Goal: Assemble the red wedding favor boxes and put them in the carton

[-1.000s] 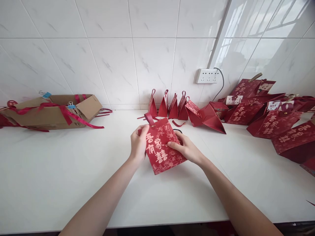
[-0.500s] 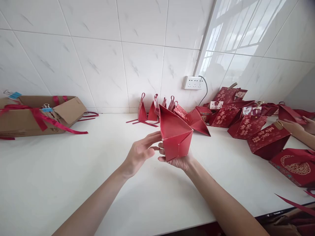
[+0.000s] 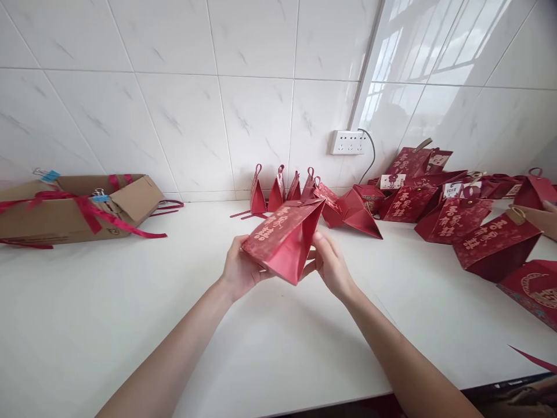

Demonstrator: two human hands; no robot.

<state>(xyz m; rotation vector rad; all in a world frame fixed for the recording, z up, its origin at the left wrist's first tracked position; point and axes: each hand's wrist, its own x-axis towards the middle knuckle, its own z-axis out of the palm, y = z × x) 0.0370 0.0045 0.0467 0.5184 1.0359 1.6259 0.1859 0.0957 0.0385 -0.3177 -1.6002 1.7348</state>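
Between my hands, above the white table, a red paper gift box (image 3: 285,238) is held tilted, its panel with gold characters facing up and left. My left hand (image 3: 243,270) grips its lower left side, fingers partly hidden beneath it. My right hand (image 3: 329,264) holds the right side, with the thumb on the edge and the fingers curled behind. Beyond the box, several small red boxes with ribbon loops (image 3: 278,188) stand by the wall. An unclosed red box (image 3: 354,213) lies beside them.
A cardboard box (image 3: 108,212) with red ribbons and blue binder clips sits at the left. Several finished-looking red gift boxes (image 3: 455,217) crowd the right side. Another person's hand (image 3: 539,217) is at the far right edge. A power socket (image 3: 348,142) is on the tiled wall.
The box has been turned from its plain red underside to its printed panel. My left hand now grips it; my right hand has shifted from underneath to its right side. The view has shifted slightly.
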